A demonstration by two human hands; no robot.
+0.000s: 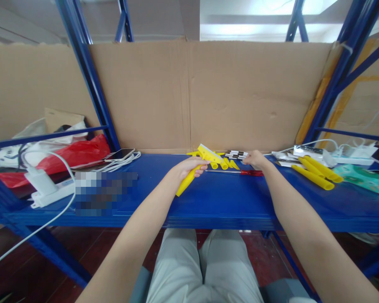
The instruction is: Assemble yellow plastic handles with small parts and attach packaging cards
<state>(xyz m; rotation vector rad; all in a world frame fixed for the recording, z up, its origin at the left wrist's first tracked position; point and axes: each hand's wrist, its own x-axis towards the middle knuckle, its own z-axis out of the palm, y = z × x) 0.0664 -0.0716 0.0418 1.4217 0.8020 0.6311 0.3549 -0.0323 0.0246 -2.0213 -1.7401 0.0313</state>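
Note:
My left hand (pixel 192 166) is closed around the handle of a yellow scraper (pixel 185 184). The scraper's wide head, with a pale strip along its edge, points up and to the right. To the right, my right hand (pixel 254 160) has its fingers drawn together at a group of small black-and-white pieces (pixel 236 155); what the fingertips hold, if anything, is hidden. Just below that hand lies a screwdriver (pixel 252 173) with a red handle, its shaft pointing left. Several yellow scraper heads (pixel 224 164) lie on the blue tabletop between my hands.
Loose yellow tubular handles (pixel 317 172) lie at the right, beside a green packet (pixel 363 177) and a white power strip (pixel 353 158). On the left are a red bag (pixel 76 153), a charger (pixel 41 181) and white cables (pixel 126 159). A cardboard panel (pixel 189 97) closes the back.

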